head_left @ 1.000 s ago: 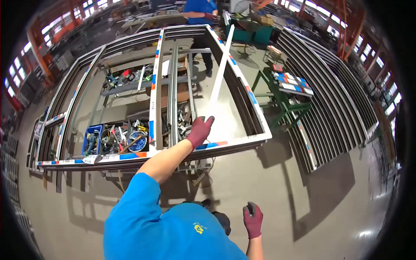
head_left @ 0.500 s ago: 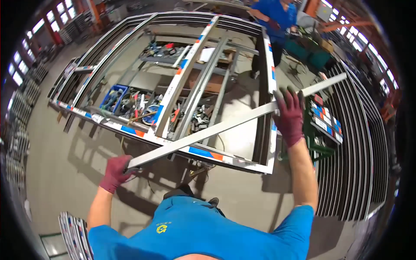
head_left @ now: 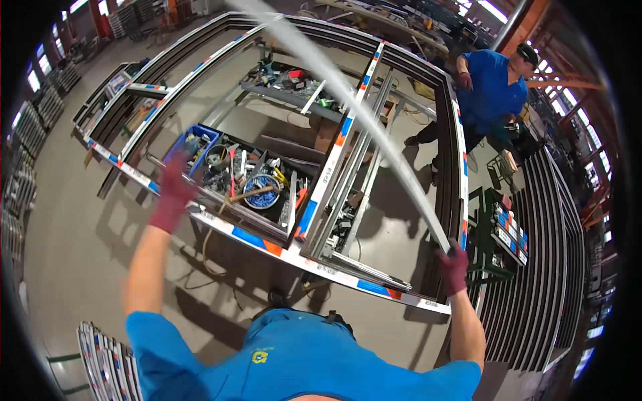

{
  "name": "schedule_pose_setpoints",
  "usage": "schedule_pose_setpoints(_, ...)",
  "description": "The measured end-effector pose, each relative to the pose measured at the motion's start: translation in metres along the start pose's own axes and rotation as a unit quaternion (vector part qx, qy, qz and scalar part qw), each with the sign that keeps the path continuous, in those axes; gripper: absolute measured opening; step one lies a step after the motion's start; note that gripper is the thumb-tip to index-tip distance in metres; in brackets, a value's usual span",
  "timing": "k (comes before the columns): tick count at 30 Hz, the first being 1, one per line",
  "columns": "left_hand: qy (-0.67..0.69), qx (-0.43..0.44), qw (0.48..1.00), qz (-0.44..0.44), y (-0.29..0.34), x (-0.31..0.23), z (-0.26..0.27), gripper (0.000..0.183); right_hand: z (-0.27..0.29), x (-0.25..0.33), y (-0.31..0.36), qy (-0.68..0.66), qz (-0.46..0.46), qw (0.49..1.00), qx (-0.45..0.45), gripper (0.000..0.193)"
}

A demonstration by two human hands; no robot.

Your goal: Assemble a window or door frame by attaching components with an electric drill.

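My right hand, in a dark red glove, grips the near end of a long pale metal bar. The bar slants up and away to the left over a large window-like frame, its far part blurred and running out of the picture's top edge. Off the bar, my left hand, gloved alike, is over the frame's near left rail beside a blue bin. Motion smears its fingers. White rails with blue and orange film make up the frame, which has dividers across it.
Below the frame lie trays of tools and fittings and a blue-filled bucket. A co-worker in blue stands beyond the frame's right side. Dark profiles are stacked at right, near a green cart. More profiles lie at lower left.
My left hand has come off the bar and moved up toward the frame. My right hand has lowered, now at the bar's near end, and the bar has swung to point far left.
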State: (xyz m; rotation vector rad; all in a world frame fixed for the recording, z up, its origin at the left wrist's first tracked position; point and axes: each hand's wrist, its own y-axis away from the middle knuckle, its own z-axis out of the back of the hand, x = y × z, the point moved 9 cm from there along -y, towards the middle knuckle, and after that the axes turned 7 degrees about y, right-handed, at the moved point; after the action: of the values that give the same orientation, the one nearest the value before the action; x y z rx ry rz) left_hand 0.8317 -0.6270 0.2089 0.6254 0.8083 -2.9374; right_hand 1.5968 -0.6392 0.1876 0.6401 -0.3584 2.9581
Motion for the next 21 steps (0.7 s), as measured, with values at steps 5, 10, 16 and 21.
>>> schedule_pose_setpoints(5, 0.128, 0.264, 0.948, -0.124, 0.054, -0.066, -0.126, 0.050, -0.110, 0.139, -0.092, -0.234, 0.028, 0.971, 0.048, 0.032)
schedule_pose_setpoints(10, 0.140, 0.245, 0.956, -0.075, 0.043, -0.040, -0.154, 0.049, -0.271, 0.138, -0.228, -0.232, -0.023, 0.969, -0.078, 0.032)
schedule_pose_setpoints(16, 0.131, 0.254, 0.958, -0.022, 0.028, -0.035, -0.176, 0.051, -0.394, 0.190, -0.322, -0.258, -0.139, 0.955, -0.043, 0.054)
schedule_pose_setpoints(21, 0.102, 0.256, 0.961, -0.010, 0.005, -0.038, -0.196, 0.043, -0.427, 0.196, -0.394, -0.253, -0.105, 0.959, -0.071, 0.051)
